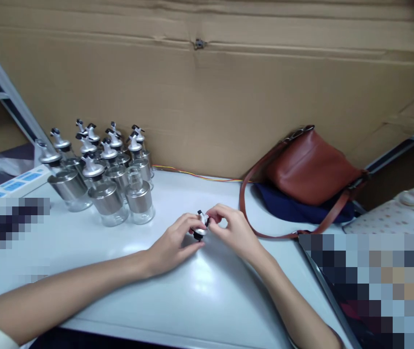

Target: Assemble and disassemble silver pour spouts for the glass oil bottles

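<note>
Above the middle of the white table, my left hand point(174, 242) grips a silver and black pourer stopper point(200, 232) between thumb and fingers. My right hand point(230, 225) pinches a small black part at the stopper's upper right side; its thumb and forefinger are closed there. To the left stand several glass bottles with steel bands, such as the front bottle point(108, 201), topped with the same kind of pourer. One bottle point(140, 196) nearest my left hand has a bare glass neck and no pourer.
A brown leather bag point(314, 167) lies on dark blue cloth point(275, 201) at the right, its strap point(243, 203) looping onto the table point(177, 310). A white power strip point(18, 182) sits at the left. Cardboard point(207, 106) walls the back, with thin wires point(199, 175) along its foot.
</note>
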